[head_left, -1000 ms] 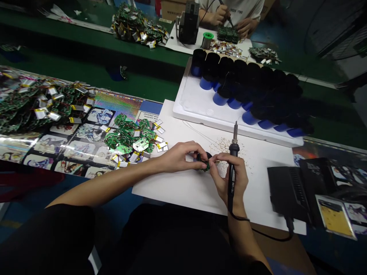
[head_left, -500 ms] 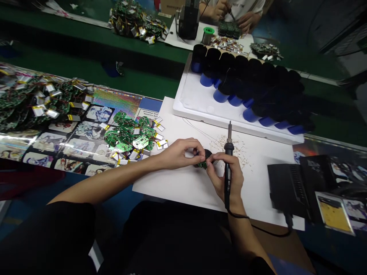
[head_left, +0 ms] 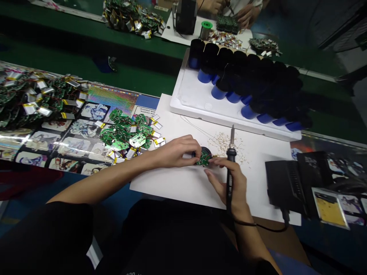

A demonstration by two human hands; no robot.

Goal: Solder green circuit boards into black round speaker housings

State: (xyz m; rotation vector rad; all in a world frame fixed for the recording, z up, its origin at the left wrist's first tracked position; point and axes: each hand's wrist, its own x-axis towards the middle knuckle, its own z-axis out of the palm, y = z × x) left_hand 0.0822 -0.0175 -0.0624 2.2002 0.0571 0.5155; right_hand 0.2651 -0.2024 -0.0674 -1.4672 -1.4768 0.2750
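A round green circuit board (head_left: 204, 158) sits in a dark round housing (head_left: 203, 149) on the white work sheet. My left hand (head_left: 185, 151) grips the left side of this housing, its fingers curled and partly hiding it. In my right hand (head_left: 233, 183) a black soldering iron (head_left: 230, 168) is held upright, its metal tip pointing up and away from the board. The right index finger reaches to the board's right edge, while the thumb stands apart below. Scattered tan bits (head_left: 226, 143) lie just beyond my hands.
Left of the sheet lie green boards with battery cells (head_left: 126, 133), with a bigger heap (head_left: 43, 95) farther left. A white foam tray (head_left: 195, 103) holds several black-and-blue cylinders (head_left: 219, 89). A black box (head_left: 283, 185) stands right. Across the bench, a person's hands (head_left: 246, 15) work.
The board now lies flatter and faces up in the housing. My right thumb has come away from it, and the left hand has shifted slightly left.
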